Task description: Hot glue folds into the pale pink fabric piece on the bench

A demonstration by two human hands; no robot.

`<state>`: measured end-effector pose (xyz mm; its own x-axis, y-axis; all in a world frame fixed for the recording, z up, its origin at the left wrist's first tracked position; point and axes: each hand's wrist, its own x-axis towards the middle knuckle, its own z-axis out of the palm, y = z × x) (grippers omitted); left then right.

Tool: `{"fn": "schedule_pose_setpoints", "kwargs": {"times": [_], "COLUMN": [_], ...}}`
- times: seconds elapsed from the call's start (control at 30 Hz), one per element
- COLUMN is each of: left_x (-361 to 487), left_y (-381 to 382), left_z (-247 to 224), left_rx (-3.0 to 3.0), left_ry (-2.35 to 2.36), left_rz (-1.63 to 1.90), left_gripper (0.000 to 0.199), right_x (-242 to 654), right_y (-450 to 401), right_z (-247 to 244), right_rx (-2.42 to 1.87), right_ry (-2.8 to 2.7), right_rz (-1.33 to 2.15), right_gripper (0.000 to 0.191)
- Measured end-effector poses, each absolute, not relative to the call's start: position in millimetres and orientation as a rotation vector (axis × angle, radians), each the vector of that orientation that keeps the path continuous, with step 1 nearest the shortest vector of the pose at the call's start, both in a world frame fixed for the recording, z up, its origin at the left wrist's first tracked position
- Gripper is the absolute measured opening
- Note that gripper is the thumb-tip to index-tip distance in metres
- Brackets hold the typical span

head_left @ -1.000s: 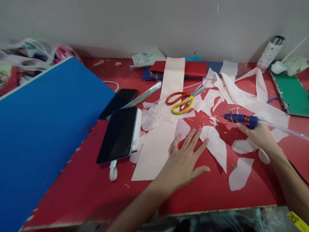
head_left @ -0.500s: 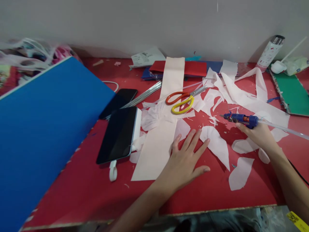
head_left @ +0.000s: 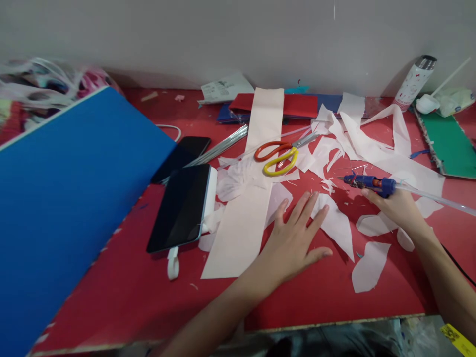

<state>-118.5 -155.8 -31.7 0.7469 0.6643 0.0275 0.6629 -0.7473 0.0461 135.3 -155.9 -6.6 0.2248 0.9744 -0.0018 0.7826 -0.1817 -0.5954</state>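
My left hand [head_left: 293, 245] is open, palm down with fingers spread, over the red table. Its fingertips reach the edge of a pale petal-shaped piece [head_left: 336, 225], and it holds nothing. In my right hand [head_left: 399, 208] is a blue glue gun [head_left: 370, 184], its tip pointing left and a long clear glue stick [head_left: 435, 196] coming out of its back. Left of my left hand lies a long pale strip [head_left: 238, 233]. Scissors [head_left: 280, 158] with one red and one yellow handle rest across the strip, among pale scraps [head_left: 323, 153].
A large blue board [head_left: 82, 198] covers the left side. Beside it are a tablet [head_left: 182, 208] and a dark phone [head_left: 189, 151]. A white bottle [head_left: 415, 82] and a green board [head_left: 451, 144] stand or lie at the back right. Several cut petals lie near my right arm.
My left hand has slid slightly to the right, toward the petal-shaped piece, with its fingers still spread. My right hand keeps the glue gun in nearly the same place.
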Motion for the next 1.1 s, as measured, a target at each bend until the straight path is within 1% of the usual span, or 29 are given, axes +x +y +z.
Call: {"fn": "schedule_pose_setpoints", "kwargs": {"times": [0.27,0.53,0.9,1.1], "left_x": [-113.8,-106.0,-100.3,-99.6], "left_y": [-139.8,-137.1,-130.7,-130.0], "left_z": [-36.6,-31.4,-33.6,-32.5], "left_rx": [2.874,2.869,2.856,2.866], "left_ry": [1.168,1.148,1.108,1.136], "left_rz": [0.087,0.144,0.266,0.255], "left_gripper": [0.072,0.066,0.064,0.062], "right_x": [135.7,136.2,136.8,137.2], "right_y": [-155.2,-155.4,-156.0,-156.4], "right_z": [-8.3,-8.7,-8.6,-9.5], "right_rx": [-2.032,-2.031,-2.008,-2.032], "right_ry": [-1.631,-1.662,-1.675,-1.680], "right_rz": [0.509,0.476,0.487,0.461], "right_gripper": [0.042,0.041,0.040,0.043]}}
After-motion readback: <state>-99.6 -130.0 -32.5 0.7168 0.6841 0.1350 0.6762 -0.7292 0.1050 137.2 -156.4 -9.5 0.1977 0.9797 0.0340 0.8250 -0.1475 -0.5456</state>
